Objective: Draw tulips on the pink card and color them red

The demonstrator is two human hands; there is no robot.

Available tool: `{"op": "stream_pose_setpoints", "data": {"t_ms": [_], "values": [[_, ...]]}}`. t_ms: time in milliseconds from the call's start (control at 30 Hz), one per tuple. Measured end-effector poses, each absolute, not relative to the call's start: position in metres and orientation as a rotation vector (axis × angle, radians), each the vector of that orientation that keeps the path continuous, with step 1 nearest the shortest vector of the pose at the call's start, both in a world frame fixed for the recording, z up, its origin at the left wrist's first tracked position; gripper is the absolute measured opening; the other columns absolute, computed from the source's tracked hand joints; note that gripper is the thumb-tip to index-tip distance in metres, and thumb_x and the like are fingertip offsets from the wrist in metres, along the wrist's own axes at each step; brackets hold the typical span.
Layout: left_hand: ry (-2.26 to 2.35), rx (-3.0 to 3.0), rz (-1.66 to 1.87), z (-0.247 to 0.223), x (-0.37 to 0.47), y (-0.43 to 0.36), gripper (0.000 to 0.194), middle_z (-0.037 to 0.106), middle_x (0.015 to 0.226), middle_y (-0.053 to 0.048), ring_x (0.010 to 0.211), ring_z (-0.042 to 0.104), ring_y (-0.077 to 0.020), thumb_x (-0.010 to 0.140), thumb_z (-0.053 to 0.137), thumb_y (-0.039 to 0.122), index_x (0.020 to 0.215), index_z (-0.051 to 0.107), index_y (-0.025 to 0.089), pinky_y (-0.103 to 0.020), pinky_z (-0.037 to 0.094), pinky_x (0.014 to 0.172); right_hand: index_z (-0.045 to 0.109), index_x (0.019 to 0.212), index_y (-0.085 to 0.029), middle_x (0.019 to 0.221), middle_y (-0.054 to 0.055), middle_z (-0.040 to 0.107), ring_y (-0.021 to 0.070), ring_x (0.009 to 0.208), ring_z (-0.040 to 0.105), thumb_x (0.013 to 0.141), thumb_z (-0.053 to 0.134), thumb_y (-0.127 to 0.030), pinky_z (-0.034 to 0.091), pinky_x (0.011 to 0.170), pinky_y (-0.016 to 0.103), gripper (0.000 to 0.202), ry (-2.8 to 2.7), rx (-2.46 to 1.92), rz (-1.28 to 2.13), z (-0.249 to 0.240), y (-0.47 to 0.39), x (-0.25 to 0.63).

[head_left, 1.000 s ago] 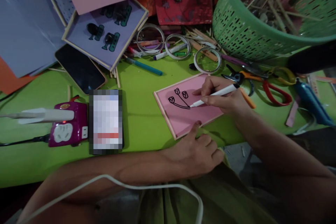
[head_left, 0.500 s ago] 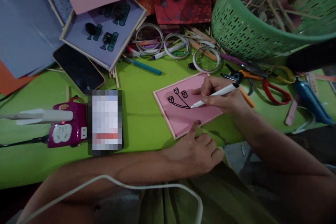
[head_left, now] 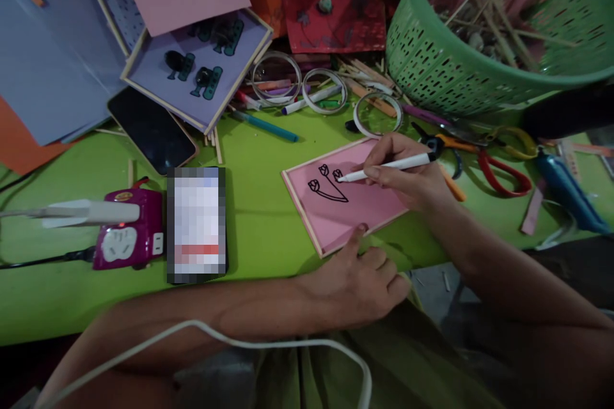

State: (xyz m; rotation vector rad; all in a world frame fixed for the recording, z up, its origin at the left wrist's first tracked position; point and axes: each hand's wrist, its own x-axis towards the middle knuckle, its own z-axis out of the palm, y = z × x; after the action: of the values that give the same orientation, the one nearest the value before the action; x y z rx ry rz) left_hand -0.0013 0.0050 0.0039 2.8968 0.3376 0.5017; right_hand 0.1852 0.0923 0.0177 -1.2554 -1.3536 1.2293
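Observation:
A white marker (head_left: 400,164) with a black end is pinched in my right hand (head_left: 407,169), its tip at the right-hand flower of a black drawing. That drawing shows three small flowers, two with stems meeting at a point, on a pink card (head_left: 323,223) edged with pale wooden sticks. My left hand (head_left: 367,278) rests at the card's lower edge, the index finger touching the border and the other fingers loosely curled, with nothing visible in it.
Behind the card lie tape rolls (head_left: 325,91), a teal marker (head_left: 271,126) and scissors (head_left: 503,172). A green basket (head_left: 441,77) stands back right. Left are a purple power socket (head_left: 127,236), a lit phone (head_left: 196,223) and a dark phone (head_left: 152,130). A white cable (head_left: 268,343) crosses in front.
The marker tip has moved up from the point where the stems meet to the right-hand flower. My left hand stays at the card's edge. The view has shifted slightly.

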Motion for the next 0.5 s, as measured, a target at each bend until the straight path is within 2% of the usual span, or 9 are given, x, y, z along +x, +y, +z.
{"op": "stream_pose_setpoints", "data": {"t_ms": [67, 133, 367, 500], "values": [[0.318, 2.895, 0.478, 0.0036, -0.0013, 0.0056, 0.015, 0.065, 0.078, 0.000, 0.077, 0.058, -0.0176, 0.104, 0.061, 0.017, 0.091, 0.068, 0.018, -0.061, 0.051, 0.109, 0.068, 0.079, -0.026, 0.072, -0.001, 0.068, 0.0174, 0.064, 0.061, 0.083, 0.087, -0.034, 0.050, 0.059, 0.035, 0.021, -1.390, -1.268, 1.190, 0.0162, 0.0934, 0.1852], [0.314, 2.888, 0.482, 0.0037, -0.0014, 0.0062, 0.017, 0.064, 0.078, 0.000, 0.077, 0.058, -0.0176, 0.105, 0.059, 0.016, 0.091, 0.068, 0.018, -0.062, 0.051, 0.109, 0.068, 0.080, -0.026, 0.074, -0.001, 0.070, 0.0180, 0.065, 0.062, 0.084, 0.086, -0.031, 0.047, 0.059, 0.034, 0.020, -1.406, -1.271, 1.179, 0.0158, 0.0946, 0.1846], [0.313, 2.901, 0.493, 0.0039, -0.0019, 0.0055, 0.015, 0.065, 0.079, 0.000, 0.077, 0.059, -0.0171, 0.104, 0.060, 0.016, 0.092, 0.068, 0.017, -0.061, 0.050, 0.110, 0.067, 0.079, -0.026, 0.074, -0.001, 0.070, 0.0177, 0.067, 0.061, 0.085, 0.085, -0.036, 0.049, 0.063, 0.034, 0.021, -1.449, -1.303, 1.149, 0.0168, 0.0967, 0.1816], [0.349, 2.904, 0.523, 0.0019, 0.0001, 0.0047, 0.021, 0.062, 0.074, 0.002, 0.071, 0.056, -0.0158, 0.106, 0.057, 0.017, 0.087, 0.066, 0.018, -0.062, 0.054, 0.107, 0.066, 0.078, -0.027, 0.073, -0.001, 0.069, 0.0176, 0.066, 0.060, 0.085, 0.086, -0.037, 0.049, 0.063, 0.035, 0.023, -1.454, -1.305, 1.148, 0.0176, 0.0971, 0.1806]]}}
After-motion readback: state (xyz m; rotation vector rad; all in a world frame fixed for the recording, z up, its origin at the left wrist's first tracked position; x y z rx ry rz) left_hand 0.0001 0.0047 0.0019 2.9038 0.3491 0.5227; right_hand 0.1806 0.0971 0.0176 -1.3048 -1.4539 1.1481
